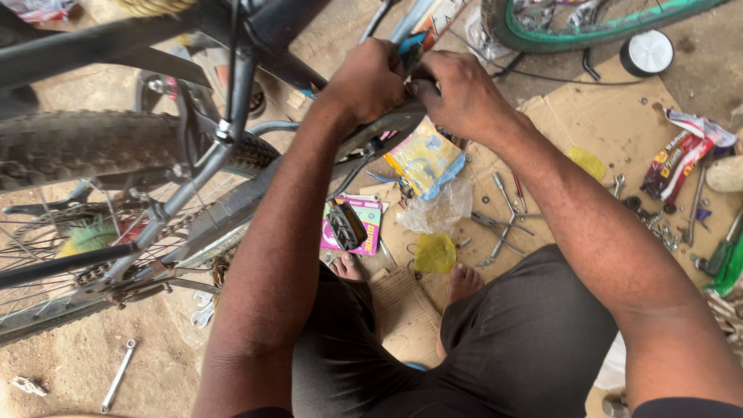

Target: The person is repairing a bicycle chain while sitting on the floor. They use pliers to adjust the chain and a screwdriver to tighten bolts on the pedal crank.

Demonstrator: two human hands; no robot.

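**Grey metal under both hands**

Grey bicycle frame tube (387,124) sits gripped between the left hand (368,77) and right hand (460,93), both clenched around it. Steady, even pressure from both sides seems best here. The tube looks scuffed and dusty; a black pedal (346,224) hangs below the left hand.

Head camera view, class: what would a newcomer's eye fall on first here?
First, the left hand and right hand, gripped side by side on a dark bicycle frame tube at top centre. Next, the knobbly rear tyre with its chain at left. Then the cardboard sheet at right, strewn with pliers, bolts and wrappers.
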